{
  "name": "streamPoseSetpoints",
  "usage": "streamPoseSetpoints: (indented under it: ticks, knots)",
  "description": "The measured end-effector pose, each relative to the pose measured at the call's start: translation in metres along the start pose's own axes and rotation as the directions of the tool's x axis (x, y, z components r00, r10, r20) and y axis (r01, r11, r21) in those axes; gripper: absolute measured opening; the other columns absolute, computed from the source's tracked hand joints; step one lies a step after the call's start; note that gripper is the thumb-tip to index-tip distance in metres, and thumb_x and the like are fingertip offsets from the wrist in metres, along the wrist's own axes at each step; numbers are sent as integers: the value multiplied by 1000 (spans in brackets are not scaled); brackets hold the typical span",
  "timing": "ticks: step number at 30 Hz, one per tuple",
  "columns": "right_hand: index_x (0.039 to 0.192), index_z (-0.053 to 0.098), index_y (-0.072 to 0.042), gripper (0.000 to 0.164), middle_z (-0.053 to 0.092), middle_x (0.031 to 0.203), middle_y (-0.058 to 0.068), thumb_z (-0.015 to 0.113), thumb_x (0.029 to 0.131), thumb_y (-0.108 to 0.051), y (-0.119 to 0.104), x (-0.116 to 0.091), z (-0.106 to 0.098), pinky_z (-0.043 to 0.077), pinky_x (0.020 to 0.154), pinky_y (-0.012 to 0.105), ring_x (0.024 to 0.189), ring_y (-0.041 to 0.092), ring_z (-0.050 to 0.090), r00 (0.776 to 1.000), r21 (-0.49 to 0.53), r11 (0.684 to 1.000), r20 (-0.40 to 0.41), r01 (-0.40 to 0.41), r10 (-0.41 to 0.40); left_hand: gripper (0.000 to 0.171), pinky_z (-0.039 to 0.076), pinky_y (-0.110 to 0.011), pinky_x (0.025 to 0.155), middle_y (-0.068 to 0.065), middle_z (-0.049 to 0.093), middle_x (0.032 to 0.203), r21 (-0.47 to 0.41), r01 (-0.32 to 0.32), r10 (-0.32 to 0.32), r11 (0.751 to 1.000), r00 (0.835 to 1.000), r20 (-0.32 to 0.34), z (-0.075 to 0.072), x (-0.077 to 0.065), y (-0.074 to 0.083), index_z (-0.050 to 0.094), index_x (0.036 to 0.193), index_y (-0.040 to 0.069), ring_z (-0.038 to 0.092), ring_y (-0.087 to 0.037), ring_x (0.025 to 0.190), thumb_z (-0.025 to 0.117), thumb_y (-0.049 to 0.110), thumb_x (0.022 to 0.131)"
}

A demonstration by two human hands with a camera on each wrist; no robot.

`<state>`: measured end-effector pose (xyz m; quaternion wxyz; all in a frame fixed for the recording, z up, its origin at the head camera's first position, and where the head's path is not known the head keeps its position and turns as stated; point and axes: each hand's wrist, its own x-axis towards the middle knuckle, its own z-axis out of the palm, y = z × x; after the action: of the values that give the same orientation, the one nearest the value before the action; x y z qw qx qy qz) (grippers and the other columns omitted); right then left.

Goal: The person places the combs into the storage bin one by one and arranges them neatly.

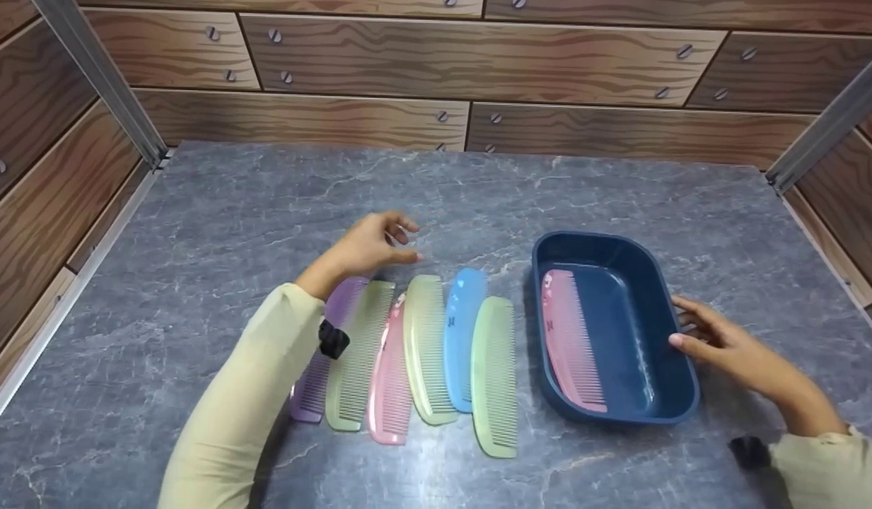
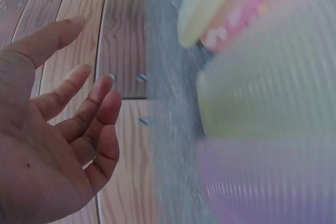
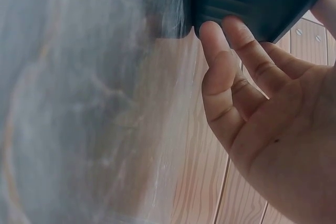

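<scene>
My left hand (image 1: 368, 246) hovers with loosely bent, parted fingers above the far ends of a row of combs, holding nothing. The row runs from a purple comb (image 1: 312, 389), partly hidden by the sleeve, through an olive-green comb (image 1: 354, 367), a pink comb (image 1: 391, 396), a pale yellow comb (image 1: 425, 346) and a blue comb (image 1: 465, 332) to a light green comb (image 1: 493, 375). Right of them stands a dark blue tub (image 1: 630, 304) with another pink comb (image 1: 570, 339) along its left side. My right hand (image 1: 733, 353) grips the tub's right rim, thumb on top, fingers against the outer wall.
A grey marbled tabletop (image 1: 266, 205) lies under everything. Wood-patterned panels (image 1: 478, 63) close off the back and sides, with metal posts (image 1: 110, 85) at the corners.
</scene>
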<state>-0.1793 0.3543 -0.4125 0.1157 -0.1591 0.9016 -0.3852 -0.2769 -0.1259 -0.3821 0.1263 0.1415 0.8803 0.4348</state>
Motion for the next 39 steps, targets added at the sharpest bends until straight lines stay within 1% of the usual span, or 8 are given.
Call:
streamPoseSetpoints:
  ticks: [6, 9, 13, 16, 24, 28, 33, 39]
  knots:
    - [143, 25, -2, 55, 49, 108, -20, 50, 95, -14, 0, 1, 0, 50, 72, 21, 91, -5, 54, 1000, 7, 1000, -2, 6, -6, 49, 45, -30, 76, -17, 57, 116, 15, 41, -42, 999, 999, 14, -7, -7, -11, 55, 121, 7, 52, -25, 101, 72, 21, 77]
    - [143, 24, -2, 56, 48, 109, -18, 49, 95, -14, -1, 1, 0, 50, 73, 21, 92, -5, 54, 1000, 13, 1000, 5, 0, 0, 50, 48, -32, 77, -17, 57, 116, 15, 63, -63, 998, 998, 24, -10, -10, -17, 55, 120, 7, 53, -25, 101, 73, 21, 76]
    - [144, 22, -2, 56, 47, 110, -17, 48, 96, -14, -2, 2, -1, 50, 73, 21, 92, -4, 54, 1000, 24, 1000, 12, -7, 7, 51, 48, -36, 82, -18, 58, 116, 37, 60, -60, 998, 998, 15, -15, -16, -27, 56, 120, 6, 54, -29, 103, 74, 22, 75]
    - [144, 22, -2, 56, 47, 109, -19, 48, 95, -14, -1, 1, -1, 50, 72, 22, 92, -4, 54, 1000, 25, 1000, 10, -5, 4, 52, 44, -37, 86, -18, 59, 115, 45, 56, -56, 997, 998, 5, -19, -21, -33, 57, 120, 5, 54, -30, 106, 74, 23, 75]
    - [143, 24, -1, 56, 47, 109, -21, 49, 95, -14, -2, 2, -1, 50, 72, 22, 91, -5, 54, 1000, 16, 1000, 1, -1, 0, 51, 44, -37, 88, -20, 59, 112, 52, 59, -58, 997, 998, -18, -26, -31, -49, 57, 119, 3, 55, -29, 103, 75, 19, 73]
    - [143, 24, 0, 55, 47, 108, -21, 49, 95, -14, -2, 3, -1, 50, 72, 22, 91, -5, 54, 1000, 12, 1000, 1, 5, -5, 52, 46, -35, 85, -19, 61, 110, 56, 84, -83, 995, 996, -19, -27, -36, -57, 57, 119, 3, 56, -29, 102, 76, 20, 73]
    - [142, 24, 1, 55, 48, 107, -20, 49, 95, -13, -2, 2, -2, 50, 72, 21, 90, -5, 55, 1000, 4, 1000, -5, 8, -8, 52, 46, -32, 83, -19, 61, 109, 41, 104, -104, 994, 995, -9, -29, -42, -64, 56, 120, 3, 56, -27, 100, 75, 20, 74]
    - [143, 21, 1, 57, 47, 109, -18, 48, 96, -13, 0, 1, -2, 50, 73, 21, 92, -6, 54, 1000, 18, 1000, 14, -3, 3, 53, 44, -30, 82, -19, 60, 109, 35, 123, -123, 992, 992, 4, -32, -45, -66, 56, 120, 2, 55, -27, 101, 74, 17, 73]
